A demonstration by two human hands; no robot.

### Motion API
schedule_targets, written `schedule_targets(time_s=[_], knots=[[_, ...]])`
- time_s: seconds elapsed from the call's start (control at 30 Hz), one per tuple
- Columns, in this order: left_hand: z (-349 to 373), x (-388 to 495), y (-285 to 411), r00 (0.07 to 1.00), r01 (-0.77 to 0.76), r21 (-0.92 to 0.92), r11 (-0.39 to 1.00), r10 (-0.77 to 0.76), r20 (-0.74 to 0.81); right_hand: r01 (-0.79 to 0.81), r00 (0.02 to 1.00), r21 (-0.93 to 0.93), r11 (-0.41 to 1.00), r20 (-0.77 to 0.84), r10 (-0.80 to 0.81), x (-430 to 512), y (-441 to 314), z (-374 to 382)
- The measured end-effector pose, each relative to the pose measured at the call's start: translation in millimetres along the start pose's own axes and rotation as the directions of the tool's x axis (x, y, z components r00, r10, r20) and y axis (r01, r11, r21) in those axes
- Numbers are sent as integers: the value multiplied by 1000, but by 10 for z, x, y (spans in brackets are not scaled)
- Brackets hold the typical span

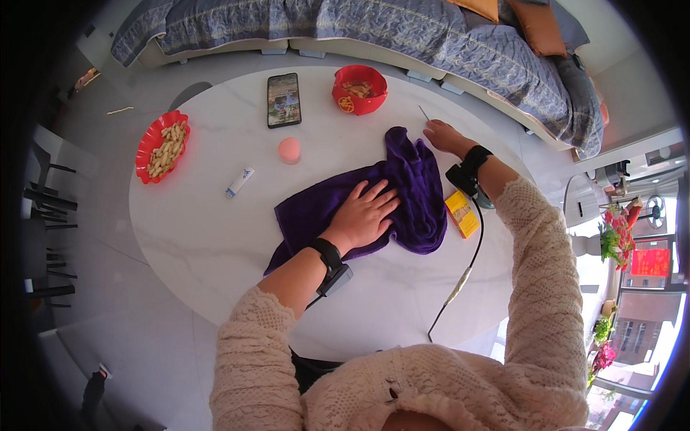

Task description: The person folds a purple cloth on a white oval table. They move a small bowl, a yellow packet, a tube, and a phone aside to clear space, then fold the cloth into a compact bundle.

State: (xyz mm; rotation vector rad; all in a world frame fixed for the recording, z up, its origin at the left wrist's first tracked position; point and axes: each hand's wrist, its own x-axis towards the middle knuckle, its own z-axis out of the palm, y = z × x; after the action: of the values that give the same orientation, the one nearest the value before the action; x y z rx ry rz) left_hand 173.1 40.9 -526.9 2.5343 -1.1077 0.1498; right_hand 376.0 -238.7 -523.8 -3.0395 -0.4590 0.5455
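A purple cloth (pixel 318 202), possibly a towel, lies partly flat and partly bunched in front of me. My left hand (pixel 364 213) rests palm down on its flatter part, fingers spread and grasping nothing. Past the cloth's bunched right side, my right hand (pixel 446 136) has its fingers closed on a thin rod (pixel 424 112). Only the rod's far end sticks out; the rest is hidden, so its kind is unclear. Just right of the cloth lies a yellow box (pixel 462 214), with a greenish round object (pixel 485 201) partly hidden under my right wrist.
The white round table (pixel 199 231) bears a red dish of peanuts (pixel 164 148), a smartphone (pixel 284 101), a red bowl (pixel 360 91), a pink makeup sponge (pixel 289 150) and a small white-and-blue packet (pixel 240 183). A black cable (pixel 477 248) hangs from my right wrist device. Beyond stands a covered sofa (pixel 350 27).
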Motion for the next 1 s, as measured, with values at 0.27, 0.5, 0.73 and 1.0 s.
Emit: schedule_targets(time_s=[0.27, 0.5, 0.73, 1.0], knots=[[45, -13, -12, 999, -8, -12, 1000, 7, -41, -39, 992, 87, 995, -117, 49, -221, -381, -569], [42, -13, -17, 999, -13, 0, 1000, 13, -35, 149, 928, 387, 910, -373, 7, 250, -1153, -543], [48, -12, -17, 1000, 3, -23, 1000, -3, -20, 121, 951, 342, 932, -309, -10, 323, -1299, -519], [42, -8, -15, 998, -15, -16, 1000, 14, -61, 165, 859, 393, 905, -509, 64, -11, -684, -559]])
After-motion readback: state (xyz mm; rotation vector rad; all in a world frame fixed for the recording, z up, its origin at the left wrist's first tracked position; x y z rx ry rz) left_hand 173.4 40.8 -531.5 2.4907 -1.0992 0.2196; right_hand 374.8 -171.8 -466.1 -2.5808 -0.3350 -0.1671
